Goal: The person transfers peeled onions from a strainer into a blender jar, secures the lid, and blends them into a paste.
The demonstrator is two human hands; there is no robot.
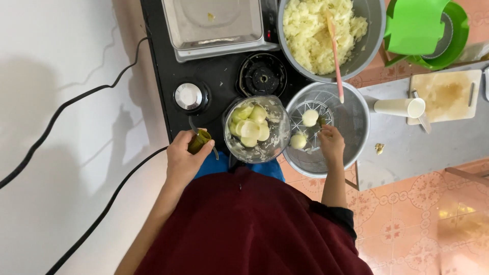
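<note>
Both hands are at work over the black appliance base [214, 86]. The left hand [186, 158] is closed around the olive-green handle [198, 141] of a clear plastic blender jar [257, 129], which stands at the near edge of the base. The jar is round, its wall smeared and cloudy, and it holds pale yellow-green peeled pieces [249, 127] heaped almost to the rim.

The right hand [332, 144] reaches into a grey metal colander bowl [351, 122] just right of the jar, fingers curled down; whether it actually grips anything is hard to tell, as the fingertips are hidden. Two round pale peeled pieces [309, 117] lie on the bowl's perforated bottom, one touching the near wall beside the jar.

Beyond it, a large grey bowl [369, 30] is filled with a pale mashed mass [310, 30], with a pink-handled spatula [336, 61] standing in it and leaning toward the colander. A shallow steel tray [214, 25] sits at the far edge of the base, nearly bare but for a small scrap.
</note>
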